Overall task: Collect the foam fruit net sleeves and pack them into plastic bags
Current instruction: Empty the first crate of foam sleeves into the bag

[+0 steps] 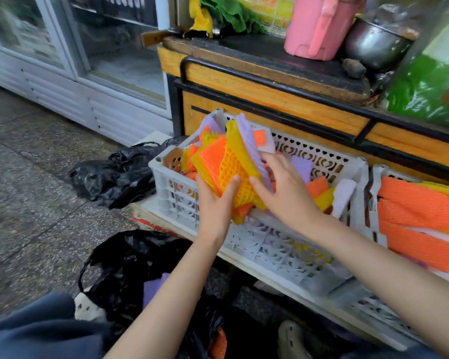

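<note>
Orange, yellow and lilac on the sleeves (233, 161), one yellow in open diamond mesh, the orange finely ribbed. White for the crate (171, 193), pierced with hearts and crescents along its far wall. Glossy black on the bags (114, 174) at 9 and 7 o'clock. Pink for the jug (319, 27) at 1 o'clock, dull grey steel for the pot (373, 45) beside it. Yellow and green on the cloths (226, 11) at 12. Orange-brown wood with black rails on the counter (244, 86). Speckled grey on the floor (36, 203).
</note>
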`<state>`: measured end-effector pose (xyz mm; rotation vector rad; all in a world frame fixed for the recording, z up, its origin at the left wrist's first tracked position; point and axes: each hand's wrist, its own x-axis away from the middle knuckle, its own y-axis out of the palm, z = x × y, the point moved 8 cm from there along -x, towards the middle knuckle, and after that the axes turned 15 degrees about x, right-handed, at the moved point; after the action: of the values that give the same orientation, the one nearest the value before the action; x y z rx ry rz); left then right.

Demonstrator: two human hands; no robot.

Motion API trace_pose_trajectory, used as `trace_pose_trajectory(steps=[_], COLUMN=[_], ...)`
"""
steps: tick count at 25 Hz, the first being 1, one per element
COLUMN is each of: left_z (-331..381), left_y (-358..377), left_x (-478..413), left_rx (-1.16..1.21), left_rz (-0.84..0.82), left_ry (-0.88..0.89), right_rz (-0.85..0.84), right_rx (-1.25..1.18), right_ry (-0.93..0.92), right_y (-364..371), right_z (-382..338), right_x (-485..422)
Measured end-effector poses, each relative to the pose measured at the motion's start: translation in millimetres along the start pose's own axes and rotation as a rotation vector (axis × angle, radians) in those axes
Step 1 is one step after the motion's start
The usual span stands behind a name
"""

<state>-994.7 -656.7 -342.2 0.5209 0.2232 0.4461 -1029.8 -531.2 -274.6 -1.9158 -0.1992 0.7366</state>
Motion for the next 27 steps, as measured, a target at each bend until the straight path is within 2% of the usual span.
trace_pose_trajectory(steps=[2, 5, 8, 11, 16, 20, 23, 27], left_z=[18.0, 32.7, 32.6, 25.5, 4.6, -7.6, -25.2, -57.9], left_y=[-23.7, -71.4, -117.6, -157.7, -228.7, -301.5, -356.4, -405.0], left_x=[15.9, 25.6, 33.8, 44.8, 44.8, 23.6, 9.7, 0.8], left_rx=[0.046, 0.051, 0.016, -0.050, -0.335, -0.787, -0.977, -1.184], left_rz=[0.069, 0.192, 0.279, 0.293, 0.255, 0.293, 0.417, 0.348], left_ry=[0.070, 0.113, 0.090, 0.045, -0.057, -0.157, -0.314, -0.500], right_rz=[-0.022, -0.235, -0.369, -0.422, -0.511, -0.654, -0.833, -1.060], right_rx=[-0.014, -0.066, -0.045, -0.097, -0.179, -0.103, 0.002, 0.141], right_ry=[-0.112, -0.237, -0.225, -0.176, 0.003, 0.178, 0.164, 0.079], right_y=[13.8, 61.7, 110.7, 148.3, 210.3, 257.5, 292.1, 322.3], right_z=[-35.6, -83.9, -110.2, -133.2, -144.6, -126.8, -113.4, -93.2], right_x=[6.5, 20.4, 24.2, 27.1, 33.5, 45.9, 61.3, 83.7])
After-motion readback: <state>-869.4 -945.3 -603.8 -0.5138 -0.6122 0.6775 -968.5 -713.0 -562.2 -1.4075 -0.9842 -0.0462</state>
